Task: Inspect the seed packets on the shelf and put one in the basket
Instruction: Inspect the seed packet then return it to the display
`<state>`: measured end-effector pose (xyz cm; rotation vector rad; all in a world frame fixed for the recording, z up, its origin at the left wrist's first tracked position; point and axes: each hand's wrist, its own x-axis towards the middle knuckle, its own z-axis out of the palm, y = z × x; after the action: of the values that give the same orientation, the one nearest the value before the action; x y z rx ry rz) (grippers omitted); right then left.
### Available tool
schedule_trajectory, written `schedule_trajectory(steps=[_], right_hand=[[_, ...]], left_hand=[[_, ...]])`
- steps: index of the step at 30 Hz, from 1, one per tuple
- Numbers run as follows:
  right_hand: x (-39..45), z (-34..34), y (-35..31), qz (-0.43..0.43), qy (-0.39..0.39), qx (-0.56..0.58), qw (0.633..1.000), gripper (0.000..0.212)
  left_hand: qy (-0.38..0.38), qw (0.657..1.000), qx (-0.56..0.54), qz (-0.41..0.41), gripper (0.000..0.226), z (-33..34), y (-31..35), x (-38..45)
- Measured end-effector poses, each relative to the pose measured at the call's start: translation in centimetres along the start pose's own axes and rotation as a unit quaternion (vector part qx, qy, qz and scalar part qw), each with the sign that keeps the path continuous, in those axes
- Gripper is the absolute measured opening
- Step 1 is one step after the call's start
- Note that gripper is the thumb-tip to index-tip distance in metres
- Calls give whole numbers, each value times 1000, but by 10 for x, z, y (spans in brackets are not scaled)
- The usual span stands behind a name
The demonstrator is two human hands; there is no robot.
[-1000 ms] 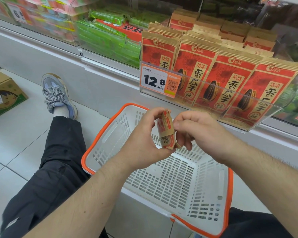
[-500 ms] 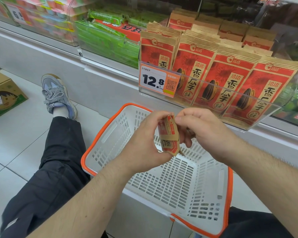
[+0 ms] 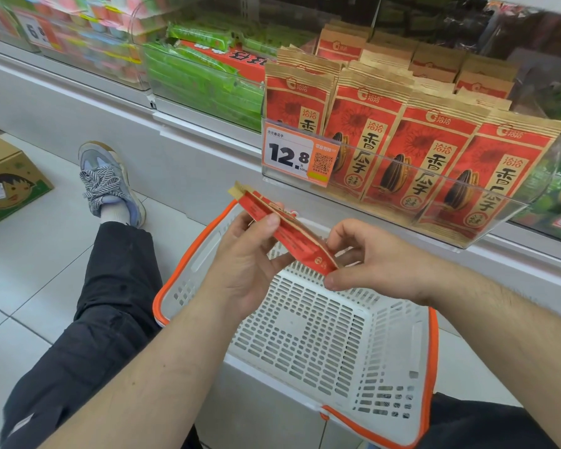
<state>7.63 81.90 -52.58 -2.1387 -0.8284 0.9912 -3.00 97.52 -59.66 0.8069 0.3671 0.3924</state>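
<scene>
A red and tan seed packet (image 3: 289, 233) is held edge-on above the white basket with an orange rim (image 3: 433, 351). My left hand (image 3: 245, 267) grips its upper half, thumb on the near face. My right hand (image 3: 374, 259) pinches its lower end between thumb and fingers. The basket holds nothing and sits between my legs. Several matching seed packets (image 3: 428, 157) stand upright in a clear shelf bin just beyond the basket, behind a 12.8 price tag (image 3: 300, 155).
Green packets (image 3: 204, 79) fill the bin to the left on the same shelf. My left leg and shoe (image 3: 109, 184) stretch over the white tiled floor. A cardboard box (image 3: 5, 179) sits at the far left.
The packet has swung from a bunched, upright hold to a long diagonal, top end up-left. My right hand slid down to its lower end; my left hand opened its grip a little.
</scene>
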Motion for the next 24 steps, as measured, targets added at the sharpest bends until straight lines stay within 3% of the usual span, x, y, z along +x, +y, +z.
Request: schedule_trajectory(steps=[4, 16, 24], right_hand=[[-1, 8, -7, -24, 52, 25, 998, 45], [-6, 16, -7, -62, 142, 37, 987, 69], [-8, 22, -12, -134, 220, -110, 960, 58]], left_hand=[[-20, 1000, 1, -11, 104, 6, -5, -5], [-11, 999, -44, -8, 110, 20, -5, -12], [-30, 998, -47, 11, 109, 25, -1, -11]])
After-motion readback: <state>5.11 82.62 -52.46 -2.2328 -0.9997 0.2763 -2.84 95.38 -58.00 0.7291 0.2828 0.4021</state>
